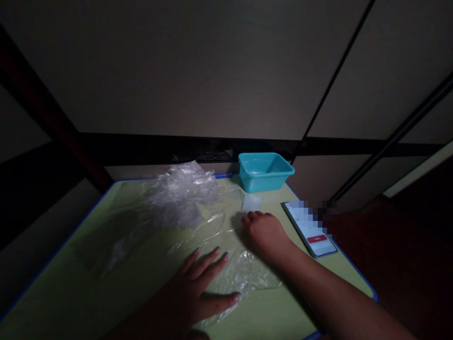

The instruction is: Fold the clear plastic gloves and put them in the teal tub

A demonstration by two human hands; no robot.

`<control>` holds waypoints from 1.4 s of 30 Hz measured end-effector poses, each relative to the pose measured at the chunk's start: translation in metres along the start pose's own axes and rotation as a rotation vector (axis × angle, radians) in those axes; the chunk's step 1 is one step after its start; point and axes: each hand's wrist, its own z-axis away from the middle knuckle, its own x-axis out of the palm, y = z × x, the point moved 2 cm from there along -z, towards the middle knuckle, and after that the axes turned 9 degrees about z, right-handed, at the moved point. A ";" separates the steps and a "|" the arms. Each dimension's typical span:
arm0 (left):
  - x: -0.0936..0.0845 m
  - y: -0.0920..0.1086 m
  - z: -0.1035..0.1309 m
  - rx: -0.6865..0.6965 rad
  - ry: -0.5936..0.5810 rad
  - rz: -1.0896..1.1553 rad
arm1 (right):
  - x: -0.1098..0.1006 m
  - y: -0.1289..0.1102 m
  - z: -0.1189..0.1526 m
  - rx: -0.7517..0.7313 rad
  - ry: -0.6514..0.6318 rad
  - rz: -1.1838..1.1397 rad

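Note:
A crinkled clear plastic bag [244,269] lies on the light green table [283,302]. My left hand [198,288] rests on its left part, fingers spread and palm down. Over the bag's upper edge is my right hand [264,231], its fingers curled down towards the table; anything under them is hidden. Just beyond those fingers lies a small whitish translucent packet [251,202]. A heap of clear plastic bags [187,184] covers the back left of the table, with looser film spread in front of it.
At the table's back right edge stands a turquoise plastic basket [265,182]. A phone [311,231] with a lit screen lies along the right edge. Pale panels [187,71] rise behind the table.

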 end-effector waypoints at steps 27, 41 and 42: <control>0.001 0.015 0.001 -0.064 -0.046 0.054 | 0.027 0.000 -0.027 -0.181 0.102 -0.419; -0.023 0.015 -0.005 -0.051 -0.189 0.156 | 0.025 -0.007 -0.047 -0.131 0.276 -0.734; -0.025 0.016 -0.005 -0.057 -0.198 0.179 | 0.024 -0.008 -0.046 -0.132 0.278 -0.753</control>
